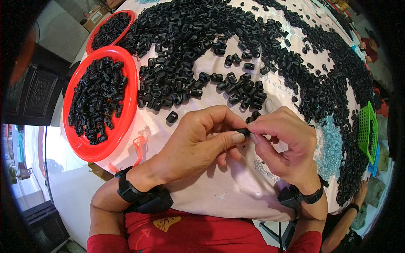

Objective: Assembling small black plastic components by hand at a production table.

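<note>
Both hands meet above the cloth-covered table. My left hand (206, 141) pinches a small black plastic cord lock piece (244, 132) between thumb and fingers. Fingertips of my right hand (284, 145) are pressed together at that piece's right end; whatever they grip there is hidden. Just beyond the hands lie more black cord lock barrels (249, 90), with one single barrel (171, 117) apart to the left. A few small coil springs (266, 170) lie on the cloth beneath my right hand.
A red plate (130, 107) of black cord locks stands left, another red plate (132, 19) of black parts behind it. Big heaps of black parts (181, 25) cover the far side. Right are a pale blue spring pile (331, 145), a green basket (366, 130) and another person's arm (348, 221).
</note>
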